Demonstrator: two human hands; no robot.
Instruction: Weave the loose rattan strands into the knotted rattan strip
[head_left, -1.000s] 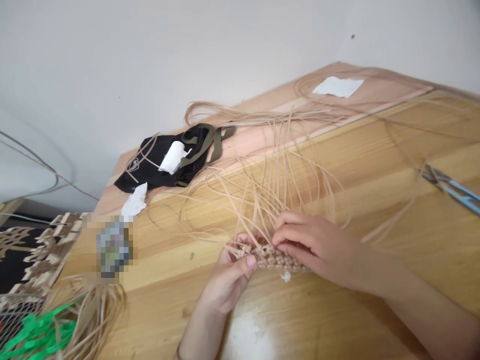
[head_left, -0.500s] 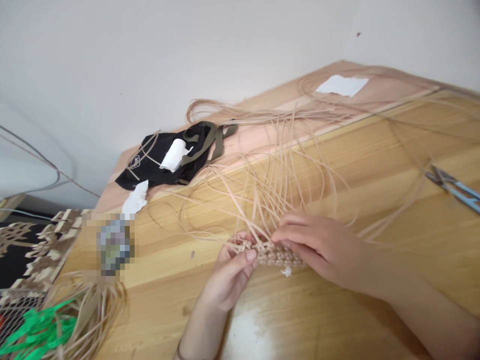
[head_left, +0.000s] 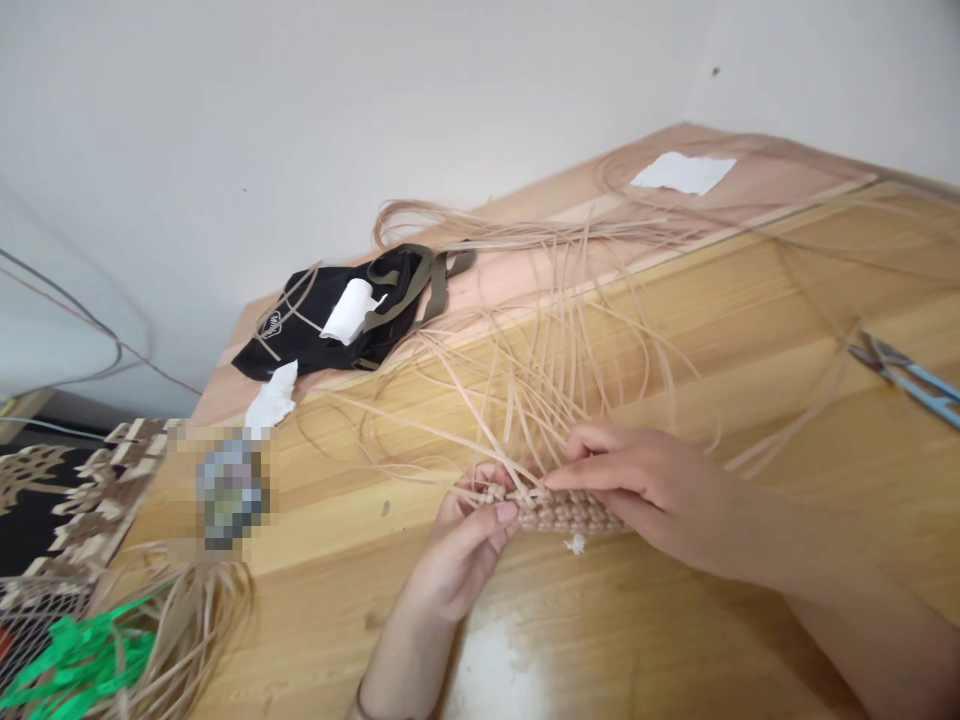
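A small woven piece (head_left: 574, 512) of beige flat strips, with knotted rows, is held up above the wooden table. My left hand (head_left: 461, 550) pinches its left end, thumb in front and fingers behind. My right hand (head_left: 652, 490) is closed on its right part, the index fingertip pressing at the top edge. Long loose strips (head_left: 562, 360) fan out from that edge across the table. The right thumb is mostly hidden. Just below the piece lies a white scrap (head_left: 575, 544).
A black bag (head_left: 337, 310) with a white paper roll (head_left: 351, 310) lies at the back left. Blue-handled scissors (head_left: 911, 380) rest at the right. Bundled strips (head_left: 191, 620) and green ribbon (head_left: 90, 650) hang at the lower left. White paper (head_left: 684, 173) lies far back.
My right hand has shifted slightly right, and its index finger has straightened along the top edge, baring more of the woven piece. My left hand keeps its hold.
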